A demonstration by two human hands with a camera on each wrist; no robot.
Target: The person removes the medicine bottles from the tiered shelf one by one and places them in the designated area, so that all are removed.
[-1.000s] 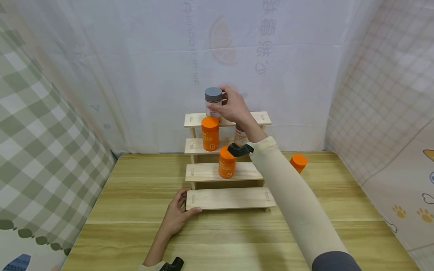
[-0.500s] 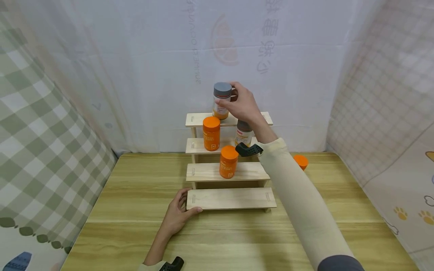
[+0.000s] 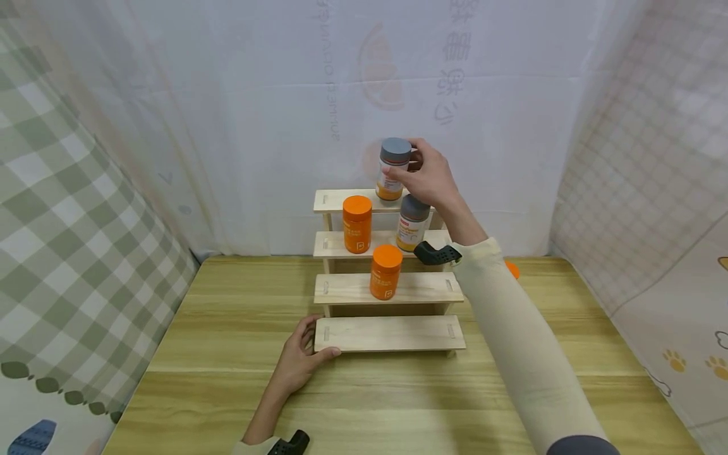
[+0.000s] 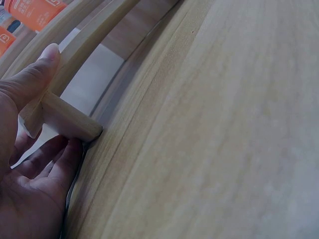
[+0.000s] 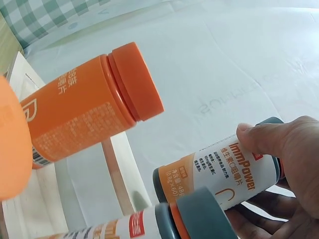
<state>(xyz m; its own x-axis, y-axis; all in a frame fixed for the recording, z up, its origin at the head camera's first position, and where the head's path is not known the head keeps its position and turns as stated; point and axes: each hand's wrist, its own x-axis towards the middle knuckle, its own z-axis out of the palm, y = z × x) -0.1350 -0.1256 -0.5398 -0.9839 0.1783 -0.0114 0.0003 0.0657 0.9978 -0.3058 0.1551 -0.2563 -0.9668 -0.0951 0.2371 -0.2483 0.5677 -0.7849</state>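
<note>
My right hand (image 3: pixel 430 177) grips a supplement bottle (image 3: pixel 390 180) with a grey lid and a white-and-orange label, upright at the top board. In the right wrist view its thumb lies across the label of that bottle (image 5: pixel 224 174). My left hand (image 3: pixel 298 360) holds the left end of the lowest board of a four-step wooden display stand (image 3: pixel 392 333); the left wrist view has the thumb on the board and the fingers by the leg (image 4: pixel 70 117). An orange bottle (image 3: pixel 356 227) and a second grey-lidded bottle (image 3: pixel 411 227) stand one step below the top.
Another orange bottle (image 3: pixel 385 275) stands on the second step from the bottom. Behind the right sleeve, an orange lid (image 3: pixel 512 270) peeks out on the wooden table (image 3: pixel 227 316). A white curtain (image 3: pixel 256 126) hangs behind the stand, with patterned cloths at both sides.
My right hand has moved the grey-lidded bottle to the right along the top board, uncovering more of the second grey-lidded bottle below. The left hand keeps its place on the stand.
</note>
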